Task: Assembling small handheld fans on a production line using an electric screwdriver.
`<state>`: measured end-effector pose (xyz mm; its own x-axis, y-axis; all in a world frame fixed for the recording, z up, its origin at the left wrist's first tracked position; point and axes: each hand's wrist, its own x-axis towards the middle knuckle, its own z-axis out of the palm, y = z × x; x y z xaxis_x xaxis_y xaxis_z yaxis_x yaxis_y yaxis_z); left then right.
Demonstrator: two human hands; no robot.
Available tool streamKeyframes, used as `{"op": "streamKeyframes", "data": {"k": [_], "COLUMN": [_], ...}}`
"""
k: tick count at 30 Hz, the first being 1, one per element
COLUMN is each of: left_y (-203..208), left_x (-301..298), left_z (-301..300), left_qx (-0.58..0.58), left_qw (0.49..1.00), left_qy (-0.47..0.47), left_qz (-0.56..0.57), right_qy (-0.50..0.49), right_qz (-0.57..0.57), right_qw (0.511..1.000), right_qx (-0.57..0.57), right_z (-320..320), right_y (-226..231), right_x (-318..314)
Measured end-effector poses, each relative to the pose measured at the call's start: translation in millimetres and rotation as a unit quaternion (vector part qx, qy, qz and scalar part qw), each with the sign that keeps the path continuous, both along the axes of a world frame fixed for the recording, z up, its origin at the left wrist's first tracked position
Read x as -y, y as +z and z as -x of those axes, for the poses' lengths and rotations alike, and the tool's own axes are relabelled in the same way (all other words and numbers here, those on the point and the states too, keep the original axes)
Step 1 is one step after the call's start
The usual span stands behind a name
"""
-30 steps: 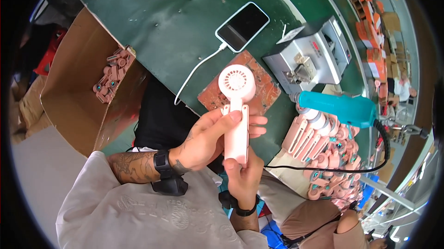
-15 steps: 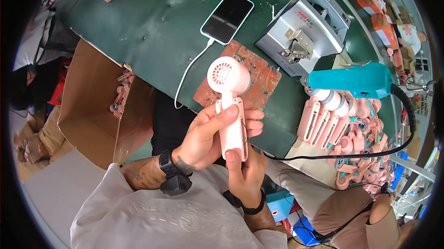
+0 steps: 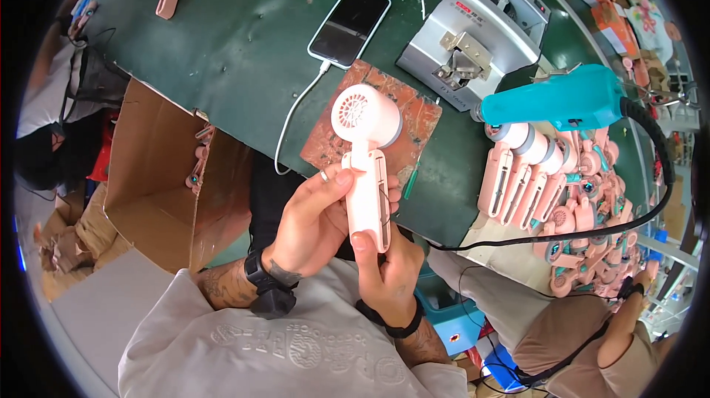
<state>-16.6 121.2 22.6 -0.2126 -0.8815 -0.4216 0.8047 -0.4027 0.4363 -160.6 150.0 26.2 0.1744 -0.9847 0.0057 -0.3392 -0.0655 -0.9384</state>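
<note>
A pink handheld fan (image 3: 366,198) with a round grilled head is upright in front of me, its slotted handle open along the right side. My left hand (image 3: 307,213) grips the handle from the left, thumb on its front and fingers curled behind. Around the handle's lower end my right hand (image 3: 390,276) is closed, thumb pressed on the front. Behind the fan lies a worn reddish-brown mat (image 3: 325,132) on the green table (image 3: 222,50). A thin green stick (image 3: 412,182) rests by the mat's right edge.
A teal electric screwdriver (image 3: 555,98) with a black cable hangs at right, over several pink fans (image 3: 521,187) and a heap of pink parts (image 3: 584,235). Behind stand a grey machine (image 3: 473,35) and a charging phone (image 3: 349,26). A cardboard box (image 3: 151,183) is left; a co-worker (image 3: 592,324) sits right.
My view has shifted slightly. The fingers of my left hand behind the handle have drawn in, and the green stick now shows. The co-worker's arm at right has come into view near the heap.
</note>
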Motion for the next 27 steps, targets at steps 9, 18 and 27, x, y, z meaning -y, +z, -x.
{"op": "streamKeyframes", "data": {"k": [9, 18, 27], "left_y": [4, 19, 22], "left_x": [5, 36, 53], "left_z": [-9, -47, -42], "left_qx": [0.277, 0.715, 0.7], "left_qw": [0.955, 0.571, 0.564], "left_qy": [0.038, 0.018, -0.053], "left_qz": [0.094, 0.403, 0.434], "right_qy": [0.032, -0.235, -0.172], "right_qz": [0.009, 0.311, 0.175], "right_qw": [0.998, 0.918, 0.941], "right_qx": [0.052, 0.076, 0.234], "right_z": [9, 14, 50], "right_y": [1, 41, 34], "right_x": [1, 120, 108]}}
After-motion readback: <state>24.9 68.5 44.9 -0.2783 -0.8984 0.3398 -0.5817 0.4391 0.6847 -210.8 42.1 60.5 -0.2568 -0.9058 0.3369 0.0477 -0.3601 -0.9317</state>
